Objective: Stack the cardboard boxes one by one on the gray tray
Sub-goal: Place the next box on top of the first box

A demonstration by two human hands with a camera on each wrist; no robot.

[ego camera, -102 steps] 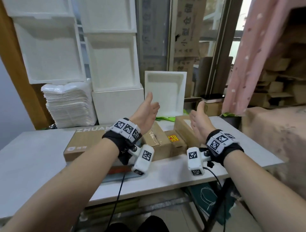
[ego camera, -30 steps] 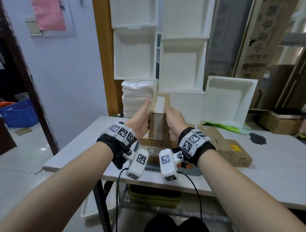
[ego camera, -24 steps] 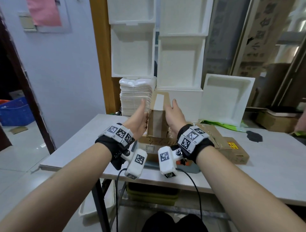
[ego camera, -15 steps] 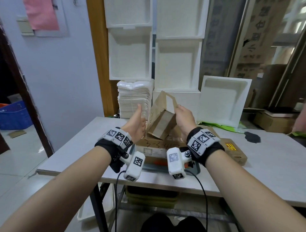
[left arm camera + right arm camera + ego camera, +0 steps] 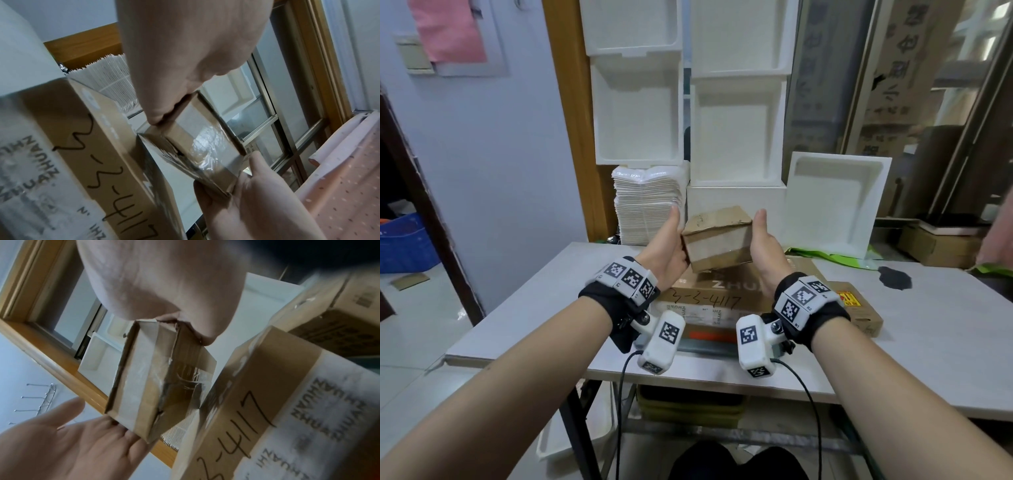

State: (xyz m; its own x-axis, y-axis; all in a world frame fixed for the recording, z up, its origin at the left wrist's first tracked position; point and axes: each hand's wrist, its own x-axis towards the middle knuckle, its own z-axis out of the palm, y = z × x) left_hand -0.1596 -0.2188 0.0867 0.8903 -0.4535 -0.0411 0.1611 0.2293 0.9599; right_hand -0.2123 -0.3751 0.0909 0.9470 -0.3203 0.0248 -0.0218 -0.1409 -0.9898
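Observation:
A small taped cardboard box (image 5: 717,236) hangs tilted on its side between my two palms, just above the large flat box (image 5: 717,298) marked "3-3-4117". That large box lies on the gray tray (image 5: 702,347), of which only the front rim shows. My left hand (image 5: 666,246) presses the small box's left end and my right hand (image 5: 762,246) its right end, both with straight fingers and thumbs up. The left wrist view shows the small box (image 5: 197,146) beside the large box (image 5: 92,146). In the right wrist view the small box (image 5: 156,378) is clamped between both palms.
Another cardboard box with a yellow label (image 5: 856,305) lies right of the tray. White foam boxes (image 5: 736,130), a stack of white sheets (image 5: 647,205) and a leaning foam lid (image 5: 835,202) line the back. A black scrap (image 5: 893,277) lies on the white table (image 5: 945,329).
The small box stood upright on its narrow end between my hands a second ago. It has tipped over to the right onto its side, and my hands have spread wider apart with it.

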